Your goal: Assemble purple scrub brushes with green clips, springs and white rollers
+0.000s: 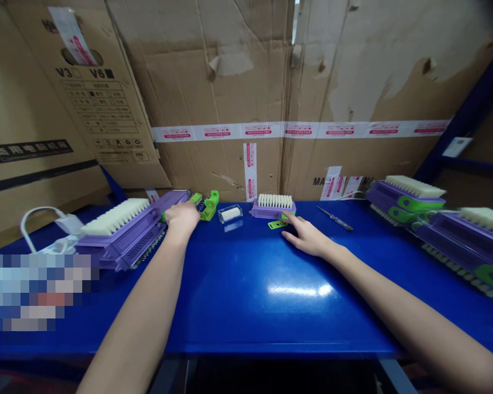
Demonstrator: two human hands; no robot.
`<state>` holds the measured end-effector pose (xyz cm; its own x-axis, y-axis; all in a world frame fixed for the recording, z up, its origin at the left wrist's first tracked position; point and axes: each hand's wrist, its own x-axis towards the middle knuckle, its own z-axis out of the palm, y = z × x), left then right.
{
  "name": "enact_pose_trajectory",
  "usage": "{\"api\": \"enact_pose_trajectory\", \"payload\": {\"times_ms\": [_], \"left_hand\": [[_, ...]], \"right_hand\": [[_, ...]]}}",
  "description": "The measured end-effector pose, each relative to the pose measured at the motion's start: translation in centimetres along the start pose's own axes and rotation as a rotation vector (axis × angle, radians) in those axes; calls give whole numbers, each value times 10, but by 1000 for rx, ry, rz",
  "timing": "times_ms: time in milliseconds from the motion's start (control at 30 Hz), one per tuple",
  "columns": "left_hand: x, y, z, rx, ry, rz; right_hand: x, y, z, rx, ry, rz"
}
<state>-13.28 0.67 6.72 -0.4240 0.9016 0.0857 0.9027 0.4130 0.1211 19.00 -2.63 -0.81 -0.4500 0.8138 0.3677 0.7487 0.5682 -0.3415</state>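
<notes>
My left hand reaches to the back left, at the end of a purple slotted housing and beside a green bracket. Its fingers are curled and mostly hidden; what they grip I cannot make out. My right hand is open, thumb apart, its index fingertip at the green end of a purple block with white bristles. Just below that block lies a flat green plate with holes. Between the hands sits a small clear case with a white piece inside.
A screwdriver lies right of my right hand. More purple bristle blocks are stacked at left and right. A white cable runs at far left. Cardboard walls the back of the blue table.
</notes>
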Motion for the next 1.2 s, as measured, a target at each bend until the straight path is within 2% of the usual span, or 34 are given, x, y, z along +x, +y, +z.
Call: {"api": "enact_pose_trajectory", "payload": {"times_ms": [133,367,633,900,1067,1200], "left_hand": [[-1,1,-1,151,-22,-40],[-7,4,-10,211,-61,-17],[1,-3,-5,250,-150,-6],[-13,2,-20,187,-429,33],[-21,2,-21,48,-634,145],[-27,7,-24,-107,-804,294]], "right_hand": [[0,-1,-1,-2,-11,4],[-1,-1,0,3,-9,5],[-1,-2,-1,7,9,-4],[-1,-2,0,-11,16,-5],[-1,-1,0,-3,9,-1],[-1,-2,-1,-11,-3,-1]]}}
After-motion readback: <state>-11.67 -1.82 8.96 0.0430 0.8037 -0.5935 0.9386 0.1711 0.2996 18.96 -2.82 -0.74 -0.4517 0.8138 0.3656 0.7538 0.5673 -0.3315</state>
